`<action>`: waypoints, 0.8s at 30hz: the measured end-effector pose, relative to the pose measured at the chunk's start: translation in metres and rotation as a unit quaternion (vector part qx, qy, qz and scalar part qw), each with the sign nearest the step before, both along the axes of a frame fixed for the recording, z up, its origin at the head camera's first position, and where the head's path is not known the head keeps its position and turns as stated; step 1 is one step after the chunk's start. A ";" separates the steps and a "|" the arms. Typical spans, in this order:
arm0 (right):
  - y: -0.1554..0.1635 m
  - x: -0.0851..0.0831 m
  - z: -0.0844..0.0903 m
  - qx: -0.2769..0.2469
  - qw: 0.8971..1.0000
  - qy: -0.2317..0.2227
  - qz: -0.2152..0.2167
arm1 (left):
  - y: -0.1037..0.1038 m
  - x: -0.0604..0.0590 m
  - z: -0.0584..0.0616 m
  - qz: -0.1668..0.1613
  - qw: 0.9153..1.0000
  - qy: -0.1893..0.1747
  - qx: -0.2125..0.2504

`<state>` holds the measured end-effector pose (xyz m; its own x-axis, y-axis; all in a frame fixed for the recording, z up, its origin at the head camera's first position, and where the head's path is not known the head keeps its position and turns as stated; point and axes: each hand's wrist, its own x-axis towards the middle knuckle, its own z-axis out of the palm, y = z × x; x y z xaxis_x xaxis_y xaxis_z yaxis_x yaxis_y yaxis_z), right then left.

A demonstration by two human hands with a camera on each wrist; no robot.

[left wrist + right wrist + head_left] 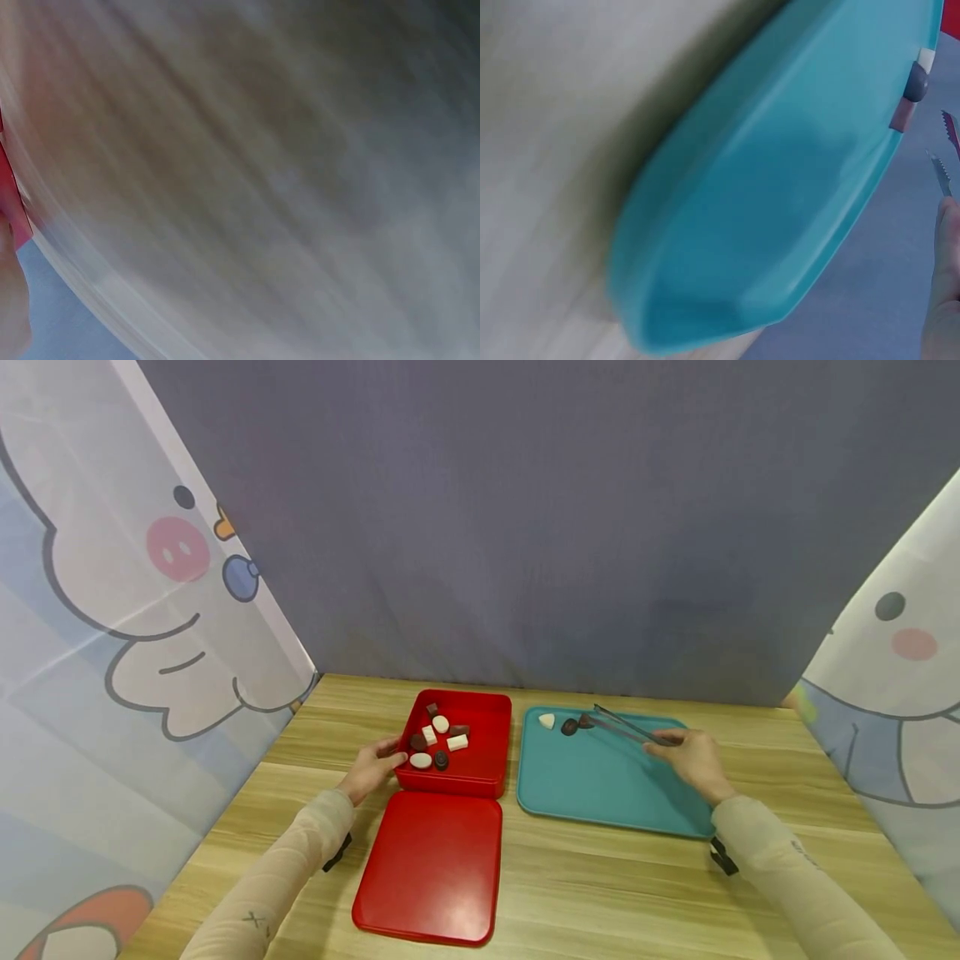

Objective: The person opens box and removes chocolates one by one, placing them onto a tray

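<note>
Wood table, grey curtain behind, cartoon sheets at both sides.
We see left hand open against box; right hand pinches tongs over far tray; lid near edge.

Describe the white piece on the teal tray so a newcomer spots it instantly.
On the wooden table, right of the red box, lies the teal tray. Three pieces sit in a row along its far edge. The white piece is leftmost, nearest the box, and the only pale one; its neighbours are dark brown.
</note>
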<state>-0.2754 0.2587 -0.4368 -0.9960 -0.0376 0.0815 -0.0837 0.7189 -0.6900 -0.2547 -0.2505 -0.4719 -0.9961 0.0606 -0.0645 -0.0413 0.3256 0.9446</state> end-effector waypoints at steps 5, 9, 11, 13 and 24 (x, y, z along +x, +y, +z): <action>-0.010 0.003 0.010 -0.006 1.000 -0.008 0.007 | 0.000 0.001 0.002 0.005 1.000 -0.003 -0.006; -0.020 0.003 0.016 -0.017 1.000 -0.008 0.011 | 0.000 0.001 0.003 0.006 1.000 -0.004 -0.007; -0.026 0.003 0.019 -0.020 1.000 -0.006 0.012 | 0.000 0.001 0.003 0.003 1.000 -0.002 -0.009; -0.031 0.002 0.020 -0.019 1.000 -0.001 0.010 | 0.000 0.001 0.002 0.005 1.000 -0.003 -0.007; -0.062 -0.005 0.021 -0.057 0.997 0.025 0.045 | -0.001 0.000 0.001 0.002 1.000 -0.001 -0.009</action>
<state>-0.2801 0.1966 -0.4162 -0.9838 -0.1135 0.1389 -0.1794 0.6248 -0.7599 -0.2546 -0.2517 -0.4713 -0.9962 0.0557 -0.0672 -0.0442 0.3423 0.9386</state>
